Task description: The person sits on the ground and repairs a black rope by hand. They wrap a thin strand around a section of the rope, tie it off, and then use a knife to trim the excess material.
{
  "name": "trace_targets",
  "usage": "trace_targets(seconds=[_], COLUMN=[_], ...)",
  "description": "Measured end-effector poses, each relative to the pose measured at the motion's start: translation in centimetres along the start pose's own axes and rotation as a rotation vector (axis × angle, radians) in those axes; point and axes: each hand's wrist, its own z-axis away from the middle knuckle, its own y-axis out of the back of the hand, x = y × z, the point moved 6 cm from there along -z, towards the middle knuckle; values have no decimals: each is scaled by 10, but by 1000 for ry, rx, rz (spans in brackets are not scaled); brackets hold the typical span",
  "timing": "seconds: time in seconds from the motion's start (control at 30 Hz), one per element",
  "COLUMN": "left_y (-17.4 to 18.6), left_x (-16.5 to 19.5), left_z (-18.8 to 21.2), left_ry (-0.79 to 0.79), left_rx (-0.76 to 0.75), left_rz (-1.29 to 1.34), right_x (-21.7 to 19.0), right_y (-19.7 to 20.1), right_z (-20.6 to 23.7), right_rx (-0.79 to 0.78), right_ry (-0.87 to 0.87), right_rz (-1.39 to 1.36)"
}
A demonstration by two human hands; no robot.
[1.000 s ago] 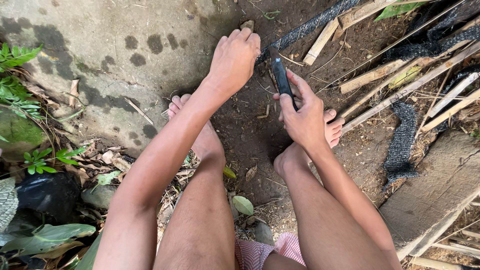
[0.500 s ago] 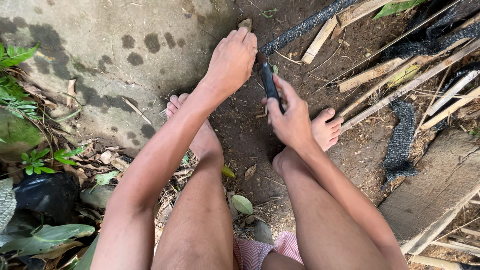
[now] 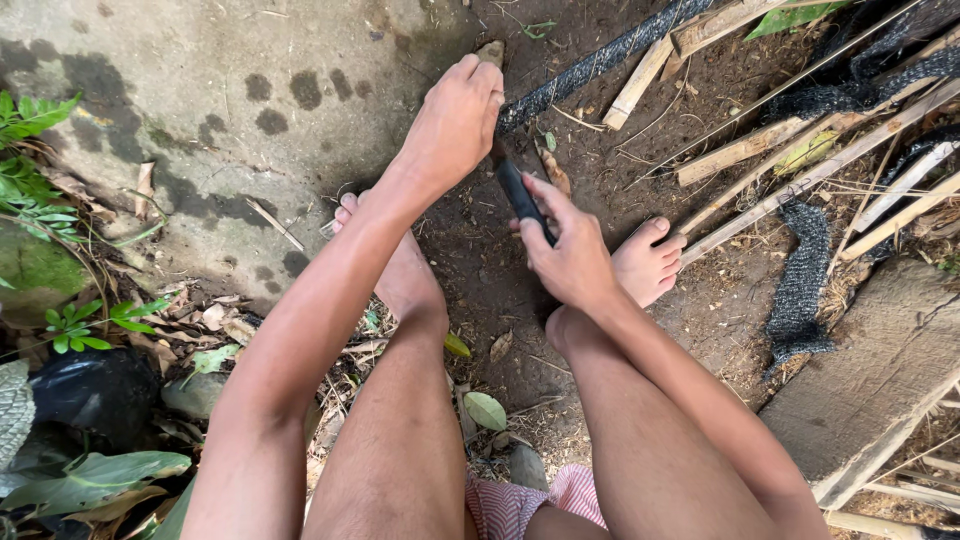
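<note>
The head view was the only one, looking down past bare knees at the ground. Compared with a second before, the right hand (image 3: 575, 262) had drawn back a little toward the body and lifted the dark knife handle (image 3: 520, 195) more upright, while the left hand (image 3: 455, 125) had hardly moved. That suggested a working stroke being reset rather than finished. The right hand was clamped on the knife handle, fingers wrapped round its lower part; the blade ran up and disappeared behind the left hand, so its tip could not be seen. The left hand was curled with fingers together, pressing on a small wooden stub (image 3: 491, 52) that poked out just beyond the knuckles; whether it gripped the stub fully could not be told. Both bare feet rested on dark soil, the right foot (image 3: 650, 265) just beside the knife hand. Split bamboo strips (image 3: 740, 150) and black netting (image 3: 800, 290) lay well to the right.
</note>
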Motion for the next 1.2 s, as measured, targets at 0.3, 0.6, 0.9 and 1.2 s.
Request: trace_targets(seconds=[0.3,0.6,0.9,1.2], left_y=[1,20,3,6], left_x=[-6,-5,1,-1], left_z=[3,12,4,8], left_ry=[57,-6,21,-7], left_rx=[53,217,33,100], left_rz=[58,54,-119,-147], right_x=[-4,-2,-8,-11], right_y=[18,23,19,11], right_z=[-12,-8,-9,-16], right_rx=[88,99,78,24], right_ry=[-63,-64,-90,-35], right_rz=[-132,-177,-107,-17])
